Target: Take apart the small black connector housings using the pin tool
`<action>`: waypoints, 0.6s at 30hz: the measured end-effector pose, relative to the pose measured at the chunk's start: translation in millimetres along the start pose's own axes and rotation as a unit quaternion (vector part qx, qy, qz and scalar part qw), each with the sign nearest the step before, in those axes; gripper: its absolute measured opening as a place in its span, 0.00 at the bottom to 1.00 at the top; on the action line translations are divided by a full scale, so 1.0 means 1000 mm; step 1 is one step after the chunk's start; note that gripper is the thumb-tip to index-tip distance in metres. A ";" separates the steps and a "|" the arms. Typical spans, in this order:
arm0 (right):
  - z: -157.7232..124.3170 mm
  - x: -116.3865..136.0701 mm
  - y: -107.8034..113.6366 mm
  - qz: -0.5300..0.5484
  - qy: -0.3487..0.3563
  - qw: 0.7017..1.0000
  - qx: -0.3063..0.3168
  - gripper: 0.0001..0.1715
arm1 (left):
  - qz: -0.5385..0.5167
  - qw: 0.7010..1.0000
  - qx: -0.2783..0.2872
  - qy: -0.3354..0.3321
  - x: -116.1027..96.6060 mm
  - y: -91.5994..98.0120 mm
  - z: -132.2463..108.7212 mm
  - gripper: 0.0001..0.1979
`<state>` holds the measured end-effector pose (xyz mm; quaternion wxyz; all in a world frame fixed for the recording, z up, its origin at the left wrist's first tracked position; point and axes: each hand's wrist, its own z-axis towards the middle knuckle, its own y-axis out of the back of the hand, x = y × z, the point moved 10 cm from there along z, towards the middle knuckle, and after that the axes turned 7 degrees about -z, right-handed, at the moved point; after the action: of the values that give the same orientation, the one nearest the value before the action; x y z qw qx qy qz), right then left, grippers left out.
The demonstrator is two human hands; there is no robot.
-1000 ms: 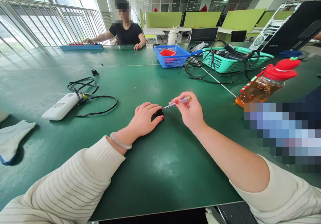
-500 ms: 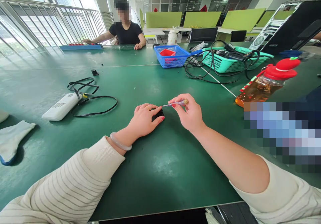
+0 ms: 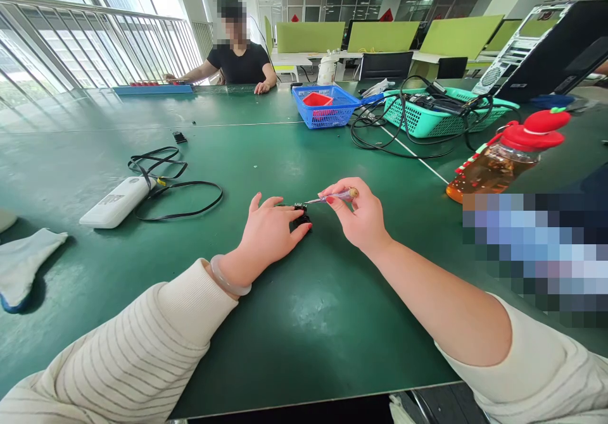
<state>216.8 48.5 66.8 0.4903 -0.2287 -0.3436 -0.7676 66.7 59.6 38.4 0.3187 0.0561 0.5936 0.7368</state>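
Observation:
My left hand (image 3: 270, 231) rests on the green table (image 3: 304, 342), its thumb and a finger closed on a small black block (image 3: 301, 216). A row of shiny metal bits shows along the block's far edge; the fingers cover part of it. In my right hand (image 3: 361, 215) is a slim screwdriver (image 3: 338, 195) with a translucent purplish handle, pinched between thumb and fingers. The shaft points left, its tip close to the block's far edge. Whether the tip touches the block, I cannot tell.
Left of my hands lie a white power bank (image 3: 116, 202) and a black flat cable (image 3: 194, 212). A blue basket (image 3: 327, 114), a teal basket (image 3: 418, 123) with cables, and a red-lidded bottle (image 3: 503, 158) stand to the right. A person (image 3: 242, 63) sits across the table.
My left hand's fingers have lifted and shifted back from the block's far edge, baring its metal row. My right hand and the screwdriver have barely moved.

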 end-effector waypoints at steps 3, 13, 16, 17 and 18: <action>0.000 0.000 0.000 0.000 -0.004 1.000 0.001 0.07 | -0.019 1.000 -0.015 -0.001 0.001 0.002 0.001 0.17; 0.001 -0.002 0.000 -0.004 -0.018 1.000 0.000 0.12 | -0.090 0.993 0.079 0.012 0.008 -0.025 0.002 0.33; 0.001 -0.003 0.001 -0.006 -0.020 1.000 -0.001 0.12 | -0.102 0.992 0.075 0.000 0.006 -0.025 0.003 0.30; 0.001 -0.003 0.001 -0.006 -0.019 1.000 -0.003 0.11 | -0.101 0.992 0.070 -0.001 0.006 -0.024 0.004 0.29; 0.001 -0.002 0.001 -0.007 -0.017 1.000 -0.004 0.11 | -0.097 0.993 0.066 -0.001 0.006 -0.023 0.004 0.27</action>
<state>219.0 50.1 66.2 0.4779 -0.2413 -0.3508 -0.7684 72.9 68.8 17.1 0.3853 0.0199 0.6434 0.6613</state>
